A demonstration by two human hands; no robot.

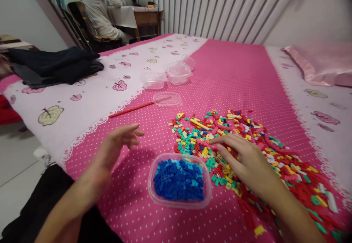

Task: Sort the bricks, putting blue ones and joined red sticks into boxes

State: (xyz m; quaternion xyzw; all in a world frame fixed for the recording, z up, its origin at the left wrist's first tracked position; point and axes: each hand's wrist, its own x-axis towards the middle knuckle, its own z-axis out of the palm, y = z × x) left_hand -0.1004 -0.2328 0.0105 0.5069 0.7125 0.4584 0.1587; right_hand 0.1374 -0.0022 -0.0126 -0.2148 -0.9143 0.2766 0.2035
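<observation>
My left hand (118, 142) hangs in the air over the pink polka-dot sheet, left of a clear plastic container (151, 184). Its fingers are loosely stretched, with nothing visible in them. The container holds a heap of small blue building bricks (176, 182), with some lighter blue ones near its far side. To the right, my right hand (243, 155) rests over a spread-out pile of mixed small bricks (189, 142) in red, yellow, green, white and pink. Its index finger reaches forward and the thumb lies apart from it; the other fingers are partly hidden.
Several clear containers (178, 75) stand farther back. Nearer lie a clear lid (173, 103) and a red stick (132, 109). Dark folded clothes (55, 65) are at the left, a pink pillow (321, 63) at the right. A person (96, 8) sits at a desk beyond the bed.
</observation>
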